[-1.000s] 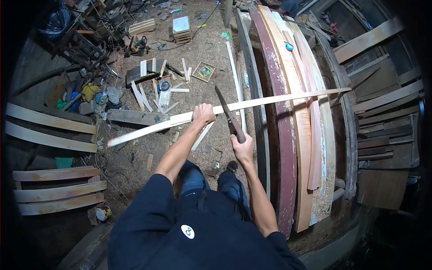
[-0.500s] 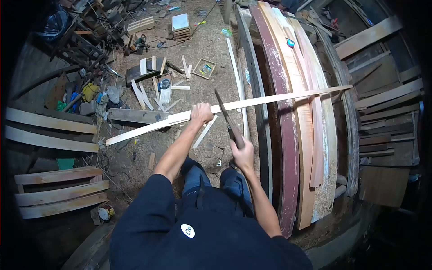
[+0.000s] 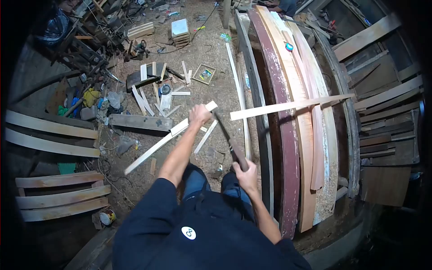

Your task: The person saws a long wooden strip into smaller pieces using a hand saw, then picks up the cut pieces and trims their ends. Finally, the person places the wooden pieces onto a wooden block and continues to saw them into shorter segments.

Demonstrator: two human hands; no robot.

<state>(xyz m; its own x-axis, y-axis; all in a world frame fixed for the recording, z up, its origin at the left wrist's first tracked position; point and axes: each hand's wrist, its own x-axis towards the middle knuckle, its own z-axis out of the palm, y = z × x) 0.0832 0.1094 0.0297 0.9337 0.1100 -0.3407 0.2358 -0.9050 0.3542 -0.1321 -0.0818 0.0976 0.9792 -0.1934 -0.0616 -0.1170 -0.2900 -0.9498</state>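
My left hand [image 3: 199, 115] is closed round a pale wooden strip [image 3: 150, 152], which slopes down to the left above the floor. A shorter light piece [image 3: 179, 128] lies against that strip beside the hand; how it is held is hidden. In my right hand [image 3: 246, 174] is the handle of a handsaw [image 3: 224, 127], its blade angled up toward the strip's end near my left hand. Apart from the held strip, across a gap, another length of pale strip [image 3: 281, 107] rests across the boards, its near end sticking out past the bench.
Long boards, one of them maroon [image 3: 283, 130], lie on the bench at right with a blue tape measure [image 3: 289, 46]. Offcuts, a small wooden frame [image 3: 204, 74] and a grey beam [image 3: 140, 122] are on the floor. Curved planks [image 3: 63, 196] stand at left. A person [image 3: 286, 6] is at the back.
The long strip has come apart in two. The left length has swung down at its far end in my left hand; the other stays on the bench. The saw has moved down and back.
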